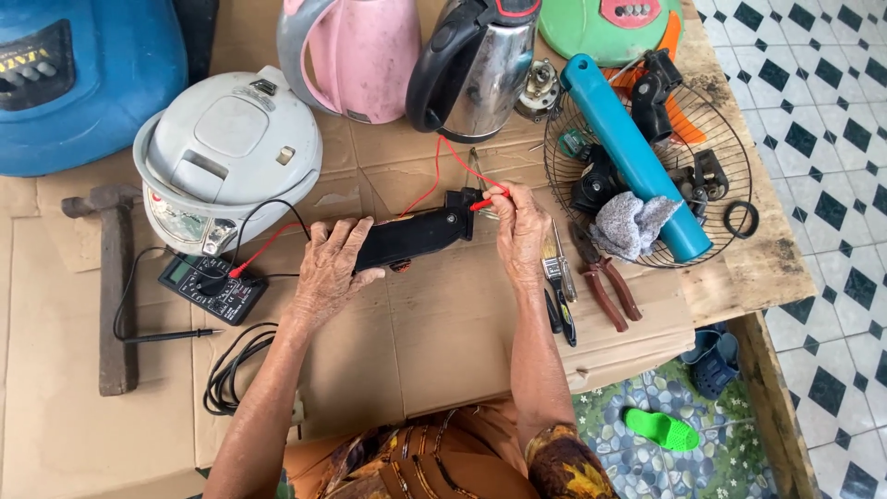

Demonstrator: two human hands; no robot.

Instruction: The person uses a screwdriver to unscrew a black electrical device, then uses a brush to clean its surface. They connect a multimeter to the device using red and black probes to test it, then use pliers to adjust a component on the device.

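My left hand (330,270) grips one end of a long black plastic part (416,237) that lies on the cardboard. At the part's right end my right hand (519,231) pinches a red test probe (485,200) against it. The probe's red lead runs up and loops back to a small black multimeter (212,286) at the left. The black probe (171,336) lies loose on the cardboard below the meter.
White rice cooker (226,157), pink kettle (356,55) and steel kettle (476,69) stand behind. A wire fan guard (739,185) at right holds a blue tube (633,152), a rag and parts. Pliers (605,282), a brush, a hammer (115,277) and a coiled cord (231,370) lie around.
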